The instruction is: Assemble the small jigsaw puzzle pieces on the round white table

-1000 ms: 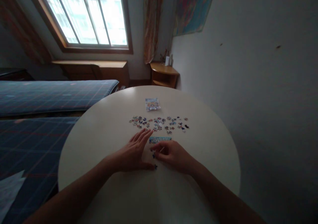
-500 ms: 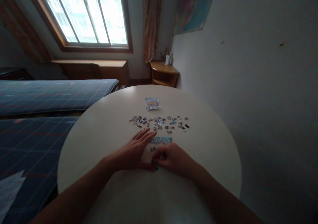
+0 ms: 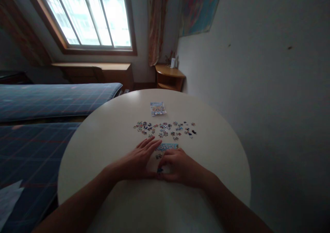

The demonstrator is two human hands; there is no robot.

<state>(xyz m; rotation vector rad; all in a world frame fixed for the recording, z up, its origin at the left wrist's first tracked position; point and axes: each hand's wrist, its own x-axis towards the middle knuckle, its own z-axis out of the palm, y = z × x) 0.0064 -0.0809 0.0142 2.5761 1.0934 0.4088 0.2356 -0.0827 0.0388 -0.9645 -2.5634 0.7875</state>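
My left hand lies on the table with its fingers stretched out, its thumb tip by a dark blue jigsaw piece. My right hand is curled, thumb and fingers closed on that same piece. Just beyond the hands is a joined strip of jigsaw puzzle with light lettering on blue; the left fingertips reach its left end. A few loose joined pieces sit between the strip and my hands. Farther off, many loose jigsaw pieces are scattered in a band.
A small picture sheet lies beyond the pieces on the round white table. Plaid mattresses stand to the left, with papers on the nearer one. A wall is on the right; a corner shelf stands behind.
My right hand's thumb has shifted down and left towards the left thumb, and its fingers curl over the dark blue piece. My left hand stays almost in place.
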